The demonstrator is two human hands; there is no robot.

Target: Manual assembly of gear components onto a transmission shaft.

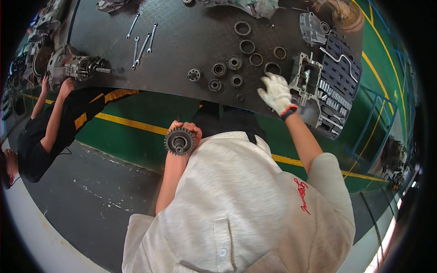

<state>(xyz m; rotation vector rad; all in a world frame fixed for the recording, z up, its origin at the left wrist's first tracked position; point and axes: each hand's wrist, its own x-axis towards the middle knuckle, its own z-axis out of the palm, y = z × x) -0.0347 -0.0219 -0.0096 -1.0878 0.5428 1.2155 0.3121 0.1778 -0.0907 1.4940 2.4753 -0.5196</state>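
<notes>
Our left hand (196,132) clamped the gear (179,140), perhaps for its weight, and our spread right hand (276,93) had a ring (272,63) at twelve o'clock.

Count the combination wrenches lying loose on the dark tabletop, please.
4: the first wrench lies uppermost; below it is the second wrench; the third wrench and fourth wrench follow successively to the right.

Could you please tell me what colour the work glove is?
The glove is off-white with reddish cuff trim, shown in the head view.
</notes>
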